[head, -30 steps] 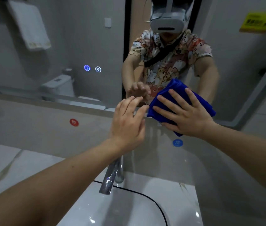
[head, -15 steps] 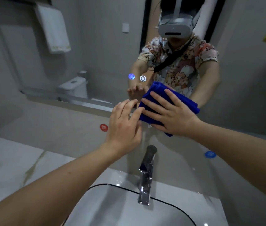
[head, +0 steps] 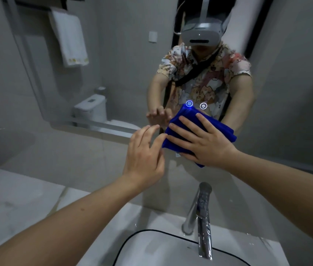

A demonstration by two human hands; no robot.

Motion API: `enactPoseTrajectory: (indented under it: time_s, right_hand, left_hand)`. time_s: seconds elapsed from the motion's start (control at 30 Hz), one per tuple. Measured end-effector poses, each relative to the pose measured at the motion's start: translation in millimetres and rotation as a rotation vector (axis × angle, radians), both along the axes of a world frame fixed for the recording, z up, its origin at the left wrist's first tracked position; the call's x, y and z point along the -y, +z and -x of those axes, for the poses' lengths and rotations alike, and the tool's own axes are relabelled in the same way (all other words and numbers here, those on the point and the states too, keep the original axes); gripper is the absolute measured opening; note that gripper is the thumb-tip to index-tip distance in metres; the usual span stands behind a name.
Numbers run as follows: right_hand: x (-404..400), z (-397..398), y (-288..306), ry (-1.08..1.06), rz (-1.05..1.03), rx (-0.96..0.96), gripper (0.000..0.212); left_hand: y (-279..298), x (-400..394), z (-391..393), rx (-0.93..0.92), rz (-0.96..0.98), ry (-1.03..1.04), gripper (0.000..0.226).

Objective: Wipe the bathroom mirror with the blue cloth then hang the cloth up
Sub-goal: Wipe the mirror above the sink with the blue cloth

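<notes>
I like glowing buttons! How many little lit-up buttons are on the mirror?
2. A blue-glowing button sits just above the blue cloth's top corner; a white-glowing button is beside it, to the right. The cloth might hide more.

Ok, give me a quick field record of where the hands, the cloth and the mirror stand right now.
right hand: flat, fingers spread, pressing the folded blue microfibre cloth against the mirror
left hand: open, fingers straight, beside the cloth, holding nothing
wall mirror: cloth sits just below its two lit touch icons
chrome tap: below the cloth, over the white basin
cloth hung up: not yet
</notes>
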State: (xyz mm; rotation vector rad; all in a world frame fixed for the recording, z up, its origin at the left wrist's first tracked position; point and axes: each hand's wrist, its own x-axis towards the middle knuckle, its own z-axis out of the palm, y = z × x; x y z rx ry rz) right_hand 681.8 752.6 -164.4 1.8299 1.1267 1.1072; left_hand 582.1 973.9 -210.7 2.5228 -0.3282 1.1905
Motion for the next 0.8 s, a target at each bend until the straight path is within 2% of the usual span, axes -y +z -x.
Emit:
enactPoseTrajectory:
  time_s: [0.27,0.5,0.8]
  right_hand:
    - [-39.8,-7.4,-4.9,0.053,-0.034,0.044,0.07]
    - [-70.0,-6.4,-2.3,0.012,-0.019,-0.02,0.069]
    - [-162.4,-6.5,-0.9,-0.007,0.001,0.002,0.067]
  left_hand:
    - [-0.2,-14.4,9.6,-0.026,-0.035,0.077,0.049]
    - [2.4,-55.4,14.3,-0.052,0.014,0.148,0.045]
    - [-7.8,-139.5,10.8,-0.085,0.05,0.117,0.043]
